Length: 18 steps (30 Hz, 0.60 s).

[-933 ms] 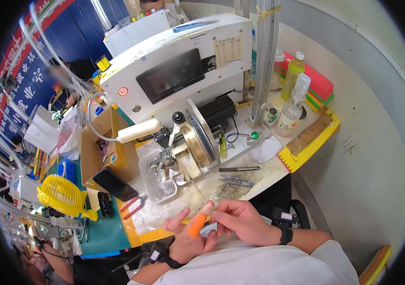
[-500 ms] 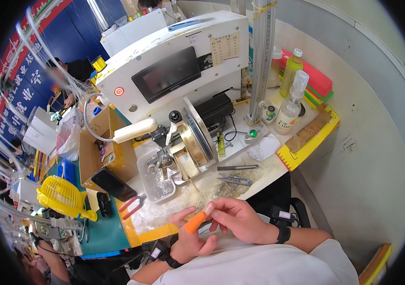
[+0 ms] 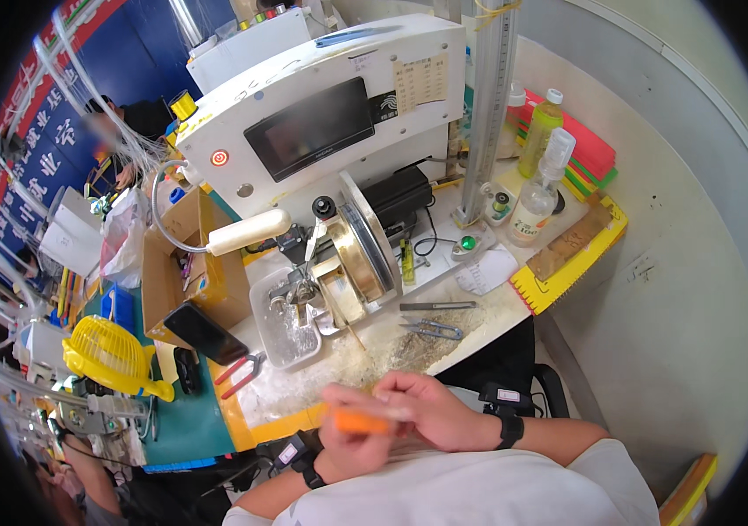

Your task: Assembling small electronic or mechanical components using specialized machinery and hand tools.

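My left hand [image 3: 355,451] is held in front of my chest, just off the table's near edge. An orange finger cot [image 3: 362,422] covers one of its fingers; motion smears that hand's fingers. My right hand [image 3: 444,414] meets it from the right, fingers curled and closed at the left hand's fingertips. Whatever lies between the hands is too small and blurred to make out. Beyond them stands a bench machine with a brass-coloured drum [image 3: 356,267] and a white handle [image 3: 249,231]. Below the drum sits a clear plastic tray [image 3: 291,349] with small bits in it.
Tweezers [image 3: 437,306] and blue-handled thread snips [image 3: 432,328] lie right of the tray. Red-handled pliers [image 3: 239,375], a black phone [image 3: 206,333], a cardboard box [image 3: 162,294] and a yellow fan [image 3: 106,358] are at left. Bottles [image 3: 532,206] stand at right beside a yellow board [image 3: 589,252].
My left hand has turned, its orange-covered finger swinging from a steep slant to nearly level. My right hand stays close by, its fingers still curled. The view has shifted slightly.
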Each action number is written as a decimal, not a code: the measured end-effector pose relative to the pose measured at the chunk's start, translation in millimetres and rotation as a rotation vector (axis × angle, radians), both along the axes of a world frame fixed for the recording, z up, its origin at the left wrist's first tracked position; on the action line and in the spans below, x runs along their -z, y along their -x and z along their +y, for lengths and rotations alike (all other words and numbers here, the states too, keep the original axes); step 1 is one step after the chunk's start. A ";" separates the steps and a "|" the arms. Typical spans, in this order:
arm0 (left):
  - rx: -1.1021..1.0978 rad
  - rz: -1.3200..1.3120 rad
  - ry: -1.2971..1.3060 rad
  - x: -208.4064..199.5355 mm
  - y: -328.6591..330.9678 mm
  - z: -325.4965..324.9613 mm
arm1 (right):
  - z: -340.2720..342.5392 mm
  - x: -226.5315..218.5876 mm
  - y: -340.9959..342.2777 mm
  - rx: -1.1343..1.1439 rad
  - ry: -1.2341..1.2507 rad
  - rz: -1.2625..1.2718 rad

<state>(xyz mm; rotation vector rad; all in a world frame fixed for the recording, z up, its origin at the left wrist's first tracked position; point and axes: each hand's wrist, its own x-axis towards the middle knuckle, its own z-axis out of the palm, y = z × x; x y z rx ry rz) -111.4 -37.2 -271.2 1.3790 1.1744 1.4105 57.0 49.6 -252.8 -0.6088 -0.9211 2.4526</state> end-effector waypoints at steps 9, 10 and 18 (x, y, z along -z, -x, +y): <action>0.019 0.161 -0.236 -13.1 -2.7 17.6 | 10.2 3.7 -12.0 0.228 -0.129 0.013; 0.007 0.201 -0.217 -9.7 -1.2 14.5 | 10.8 -0.1 -17.3 0.248 -0.198 0.002; -0.015 0.238 -0.072 5.2 7.8 14.9 | 43.0 -4.5 -67.2 0.478 -1.223 -0.617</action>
